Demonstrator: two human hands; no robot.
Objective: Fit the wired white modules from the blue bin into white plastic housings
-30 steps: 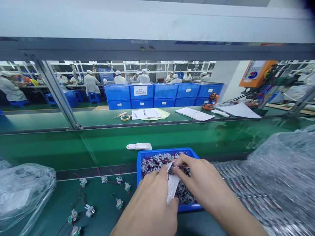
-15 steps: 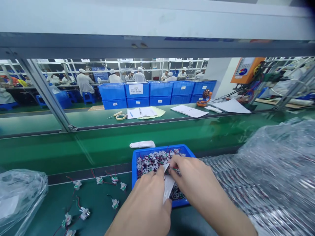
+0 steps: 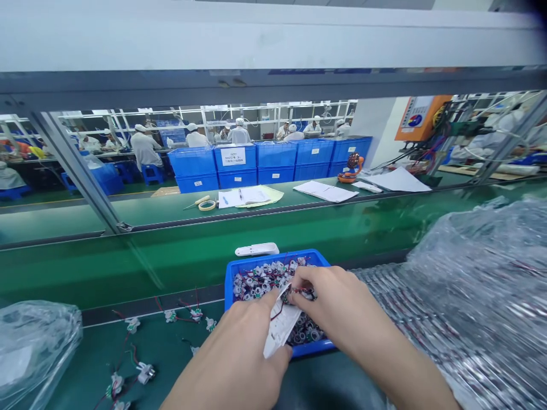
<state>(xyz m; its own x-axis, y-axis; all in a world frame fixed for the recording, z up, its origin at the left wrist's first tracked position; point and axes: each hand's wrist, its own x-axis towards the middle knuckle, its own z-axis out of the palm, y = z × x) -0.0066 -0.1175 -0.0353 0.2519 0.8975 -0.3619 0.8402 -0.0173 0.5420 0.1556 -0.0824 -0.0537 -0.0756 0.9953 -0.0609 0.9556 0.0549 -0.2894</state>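
Observation:
My left hand (image 3: 239,359) is closed around a slim white plastic piece (image 3: 280,326), held tilted over a blue bin (image 3: 233,273). My right hand (image 3: 337,307) pinches a small wired component (image 3: 299,293) with red and black leads against the top end of that white piece. The bin is full of several small white-and-green wired parts (image 3: 260,279). Both hands hover just above the bin's near half.
Loose wired parts (image 3: 141,370) lie on the green bench at left. A clear plastic bag (image 3: 29,347) sits far left, bubble wrap (image 3: 474,285) at right. A white device (image 3: 256,249) lies behind the bin. Papers, tape and blue crates stand beyond; people in white work far back.
The white piece has tilted more to the left in my left hand, and my right hand's pinch has shifted slightly left at its top end. The view drifted a little.

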